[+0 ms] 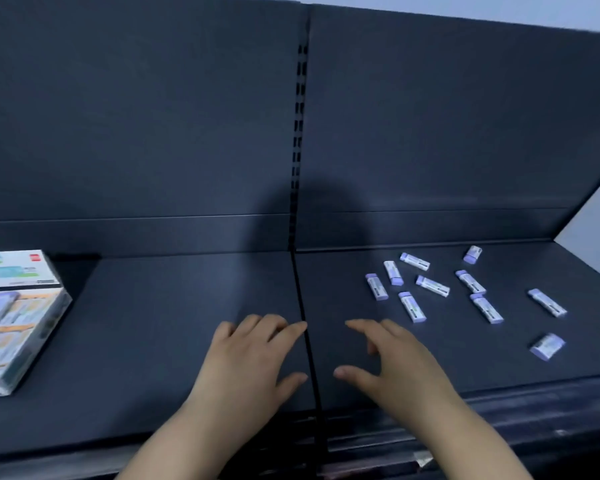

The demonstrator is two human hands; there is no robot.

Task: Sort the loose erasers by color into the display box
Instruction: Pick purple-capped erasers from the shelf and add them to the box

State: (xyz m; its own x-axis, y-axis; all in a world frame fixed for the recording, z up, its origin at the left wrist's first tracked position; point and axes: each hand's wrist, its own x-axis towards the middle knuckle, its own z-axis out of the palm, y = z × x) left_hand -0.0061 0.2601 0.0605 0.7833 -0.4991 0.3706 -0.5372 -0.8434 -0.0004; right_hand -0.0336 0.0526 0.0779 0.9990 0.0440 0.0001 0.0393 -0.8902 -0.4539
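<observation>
Nearest the camera, the left hand (246, 355) and the right hand (395, 362) are seen palm-down over the dark shelf (153, 341), one on each side of the seam (303, 323) between its two panels. Both are held spread, with fingers loosely bent and thumbs out, and nothing is gripped by either. Whether the fingertips touch the shelf cannot be told.

Beyond the right hand and to its outer side, ten loose erasers (432, 286) are scattered at mixed angles, each purple with a pale sleeve. The closest eraser (412, 306) lies just past the right fingertips. Another, the side eraser (547, 346), lies level with the knuckles, well out to the side.

The display box (39, 341) is found well apart from the left hand, on its outer side, and is partly cut off by the frame edge. Rows of stock seem to be seated in it already, though they are blurred.

Since pile and box lie on opposite sides of the hands, every piece must be carried across the seam. A loose pinch on a smooth sleeve could let one be dropped near the front edge. Neighbouring erasers could be knocked askew by a sweeping reach. A wrong row could be chosen if the colours in the box are not checked first
</observation>
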